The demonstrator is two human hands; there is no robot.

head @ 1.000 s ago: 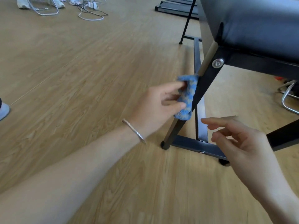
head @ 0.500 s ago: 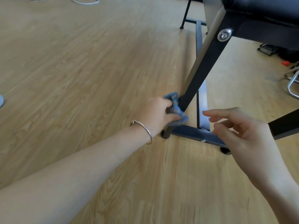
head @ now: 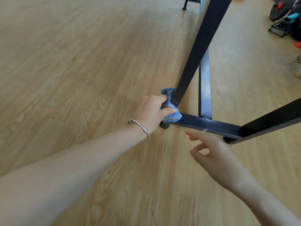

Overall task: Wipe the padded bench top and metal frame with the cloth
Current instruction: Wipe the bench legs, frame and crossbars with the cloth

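Blue cloth (head: 171,111) bunched in the left hand (head: 151,111), pressed round the foot of the black metal leg (head: 192,62) at floor level. Frame-wiping step in hand; next, likely along the base bar (head: 210,125). Right hand (head: 213,154) empty, fingers loosely spread, nearby.

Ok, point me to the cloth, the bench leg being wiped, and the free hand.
blue cloth (head: 173,117): head view, on the lower bunched fold below the thumb.
front bench leg (head: 193,56): head view, mid-length of the slanted black tube.
right hand (head: 216,154): head view, on the back of the open hand.
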